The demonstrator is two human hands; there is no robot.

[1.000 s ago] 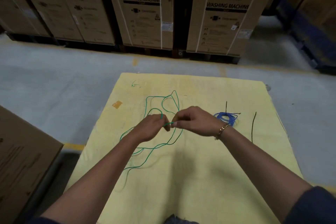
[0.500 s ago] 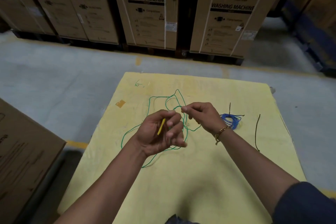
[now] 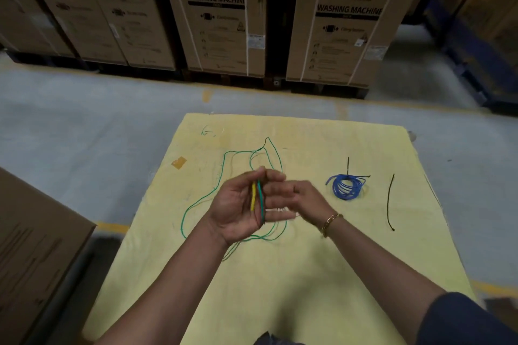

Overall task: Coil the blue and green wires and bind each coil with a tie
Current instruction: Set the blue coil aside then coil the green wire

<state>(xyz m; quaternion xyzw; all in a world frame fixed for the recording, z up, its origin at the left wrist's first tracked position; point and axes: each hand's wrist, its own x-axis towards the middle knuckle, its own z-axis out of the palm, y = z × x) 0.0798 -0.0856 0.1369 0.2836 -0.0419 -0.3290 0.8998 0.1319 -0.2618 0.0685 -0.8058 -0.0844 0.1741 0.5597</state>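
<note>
A long green wire [image 3: 224,173] lies in loose loops on the yellow table [image 3: 280,274], mostly behind my hands. My left hand [image 3: 238,207] is raised palm-up with turns of the green wire and its yellow end laid across the fingers. My right hand [image 3: 297,196] is beside it, fingertips at the wire on the left hand's fingers; it is blurred. The blue wire [image 3: 346,186] is coiled at the right of the table, bound with a black tie whose tail sticks up. A loose black tie [image 3: 389,202] lies further right.
A brown cardboard box [image 3: 33,246] stands at the table's left edge. A piece of tape [image 3: 178,162] is stuck on the table's left part. Tall washing machine cartons [image 3: 224,14] line the far side of the grey floor.
Both hands went from pinching the green wire low over the table to the left hand turned palm-up with wire wound on its fingers. The loose loops on the table have shifted.
</note>
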